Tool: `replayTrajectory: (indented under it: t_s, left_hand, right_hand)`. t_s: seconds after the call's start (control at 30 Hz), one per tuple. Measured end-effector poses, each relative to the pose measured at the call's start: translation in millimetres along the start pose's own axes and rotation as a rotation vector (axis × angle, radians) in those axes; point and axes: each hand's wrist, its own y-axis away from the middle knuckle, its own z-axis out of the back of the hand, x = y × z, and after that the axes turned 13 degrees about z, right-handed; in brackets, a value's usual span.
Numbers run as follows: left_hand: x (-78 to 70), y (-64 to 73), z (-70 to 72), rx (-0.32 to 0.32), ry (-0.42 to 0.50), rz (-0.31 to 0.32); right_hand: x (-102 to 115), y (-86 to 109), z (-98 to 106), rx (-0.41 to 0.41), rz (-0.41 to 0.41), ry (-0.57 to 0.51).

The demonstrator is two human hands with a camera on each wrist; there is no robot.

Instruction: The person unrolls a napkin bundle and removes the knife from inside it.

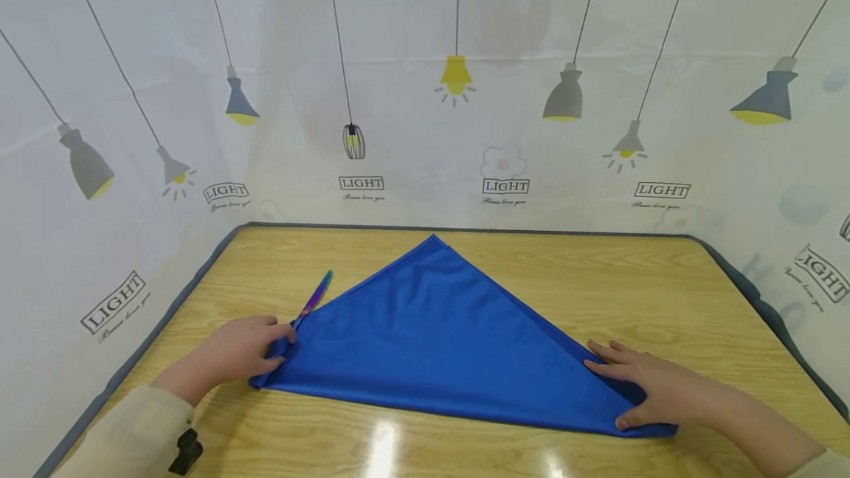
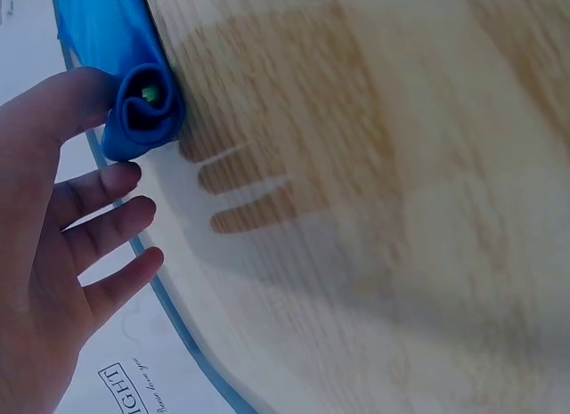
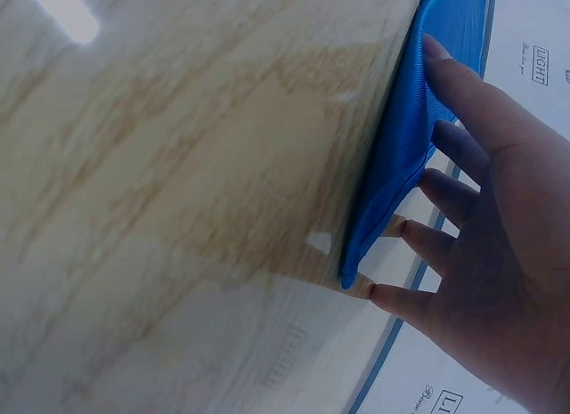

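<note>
A blue cloth lies on the table, folded into a wide triangle with its peak pointing away. My left hand holds the rolled left corner between thumb and fingers; its other fingers spread apart in the left wrist view. Inside the rolled end a small green bit shows. A slim, iridescent purple-and-teal blade-like piece sticks out past the cloth beside the left fingertips, its lower end hidden by hand and cloth. On the right corner of the cloth, my right hand rests with fingers spread and thumb touching the fabric.
The wood-grain table has a dark border along its back and sides. A white printed sheet with hanging lamps and LIGHT labels surrounds it on three sides. Bright reflections lie along the near part of the tabletop.
</note>
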Motion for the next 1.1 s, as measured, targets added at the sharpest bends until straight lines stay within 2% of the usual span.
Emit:
replayTrajectory:
  t_s: [0.13,0.37,0.6,0.9,1.1]
  left_hand:
    - [-0.3,0.7,1.5,0.032,0.019,0.027]
    - [2.1,3.8,2.6,0.029,0.034,0.036]
    - [7.5,6.3,4.9,0.086,0.028,0.080]
    - [16.2,7.5,4.6,0.071,0.051,0.053]
    - [21.3,6.9,3.1,0.102,0.062,0.085]
  right_hand:
    - [0,0.3,0,0.002,0.001,-0.001]
    - [1,1.1,0,0.003,0.002,-0.008]
    - [1,0.7,0,0.001,0.005,-0.001]
    - [-1,0.9,-1,0.003,0.016,0.018]
    - [0,0.7,0,0.004,0.007,0.015]
